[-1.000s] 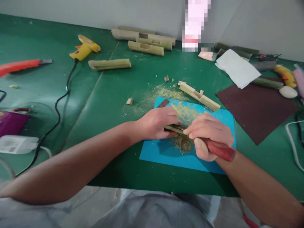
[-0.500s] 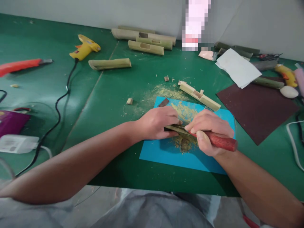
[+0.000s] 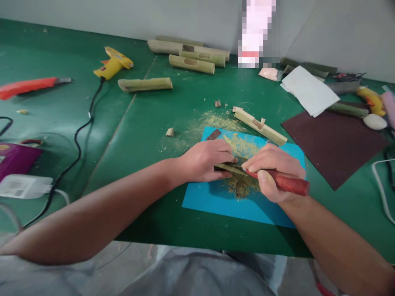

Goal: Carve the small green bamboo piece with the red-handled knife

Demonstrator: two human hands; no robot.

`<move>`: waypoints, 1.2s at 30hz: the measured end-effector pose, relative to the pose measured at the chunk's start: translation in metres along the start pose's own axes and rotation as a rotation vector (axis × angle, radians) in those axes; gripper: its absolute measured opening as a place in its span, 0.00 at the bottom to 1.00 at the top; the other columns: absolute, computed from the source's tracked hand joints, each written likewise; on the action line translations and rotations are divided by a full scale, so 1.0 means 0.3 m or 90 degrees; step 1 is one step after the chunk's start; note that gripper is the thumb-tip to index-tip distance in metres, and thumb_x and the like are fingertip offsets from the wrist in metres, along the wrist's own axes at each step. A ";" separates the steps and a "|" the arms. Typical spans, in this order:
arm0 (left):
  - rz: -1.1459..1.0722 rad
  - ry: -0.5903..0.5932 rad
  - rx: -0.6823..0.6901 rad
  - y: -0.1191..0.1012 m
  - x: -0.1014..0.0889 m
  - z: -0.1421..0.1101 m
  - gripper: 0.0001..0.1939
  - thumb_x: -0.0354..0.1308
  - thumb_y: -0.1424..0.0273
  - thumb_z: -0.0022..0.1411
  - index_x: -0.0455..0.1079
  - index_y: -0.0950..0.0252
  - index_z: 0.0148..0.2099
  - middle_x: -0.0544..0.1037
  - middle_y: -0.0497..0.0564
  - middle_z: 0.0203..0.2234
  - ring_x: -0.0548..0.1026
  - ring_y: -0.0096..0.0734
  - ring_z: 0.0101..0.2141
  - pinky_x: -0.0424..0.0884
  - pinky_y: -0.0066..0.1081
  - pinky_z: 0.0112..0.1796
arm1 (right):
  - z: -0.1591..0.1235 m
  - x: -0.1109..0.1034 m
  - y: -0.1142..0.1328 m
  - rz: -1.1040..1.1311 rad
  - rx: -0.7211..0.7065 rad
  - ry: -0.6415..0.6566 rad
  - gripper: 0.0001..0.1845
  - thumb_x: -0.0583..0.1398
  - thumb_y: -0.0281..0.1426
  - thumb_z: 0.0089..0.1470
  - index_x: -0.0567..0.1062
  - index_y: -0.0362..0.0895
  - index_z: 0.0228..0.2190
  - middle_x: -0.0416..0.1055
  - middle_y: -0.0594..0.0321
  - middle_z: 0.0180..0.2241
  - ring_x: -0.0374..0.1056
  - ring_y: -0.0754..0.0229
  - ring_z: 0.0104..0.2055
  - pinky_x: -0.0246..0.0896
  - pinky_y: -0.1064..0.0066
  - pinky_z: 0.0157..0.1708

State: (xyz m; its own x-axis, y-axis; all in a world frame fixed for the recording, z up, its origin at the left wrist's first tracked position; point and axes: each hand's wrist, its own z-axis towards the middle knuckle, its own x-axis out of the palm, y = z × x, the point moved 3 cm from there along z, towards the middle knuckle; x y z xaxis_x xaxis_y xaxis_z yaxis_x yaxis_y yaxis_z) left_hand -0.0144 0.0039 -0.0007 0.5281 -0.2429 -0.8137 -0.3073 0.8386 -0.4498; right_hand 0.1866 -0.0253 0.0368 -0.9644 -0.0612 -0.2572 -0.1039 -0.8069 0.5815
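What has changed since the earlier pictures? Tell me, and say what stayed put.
The right hand and its red-handled tool have shifted slightly rightward, the butt end swinging up in the picture. Nothing was taken or let go: the left hand still grips the bamboo piece over the blue sheet.

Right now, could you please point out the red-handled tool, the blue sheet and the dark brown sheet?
Red-handled tool point(image 3: 287, 182): head view, on its handle.
Blue sheet point(image 3: 256, 208): head view, bare near part.
Dark brown sheet point(image 3: 335, 148): head view, on its middle.
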 end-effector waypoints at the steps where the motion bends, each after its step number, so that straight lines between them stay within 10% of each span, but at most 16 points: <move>1: 0.002 -0.001 0.001 0.000 0.000 -0.001 0.13 0.61 0.60 0.70 0.77 0.65 0.46 0.82 0.57 0.38 0.79 0.37 0.40 0.76 0.34 0.42 | -0.001 -0.001 -0.001 0.000 0.014 -0.001 0.06 0.62 0.25 0.55 0.78 0.47 0.29 0.80 0.64 0.25 0.77 0.60 0.25 0.70 0.65 0.26; 36: 0.002 -0.013 0.013 -0.001 0.001 -0.001 0.13 0.61 0.60 0.70 0.77 0.66 0.43 0.80 0.56 0.35 0.78 0.36 0.37 0.76 0.34 0.40 | -0.043 0.005 -0.021 0.077 0.186 -0.022 0.09 0.63 0.29 0.62 0.80 0.52 0.31 0.81 0.66 0.30 0.79 0.58 0.31 0.76 0.62 0.35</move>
State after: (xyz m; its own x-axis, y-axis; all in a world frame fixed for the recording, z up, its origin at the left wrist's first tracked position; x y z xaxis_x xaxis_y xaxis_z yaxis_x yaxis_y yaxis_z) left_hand -0.0145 0.0033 -0.0008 0.5427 -0.2304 -0.8077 -0.2927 0.8495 -0.4390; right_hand 0.1889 -0.0280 0.0228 -0.9812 -0.1228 -0.1488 -0.0480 -0.5920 0.8045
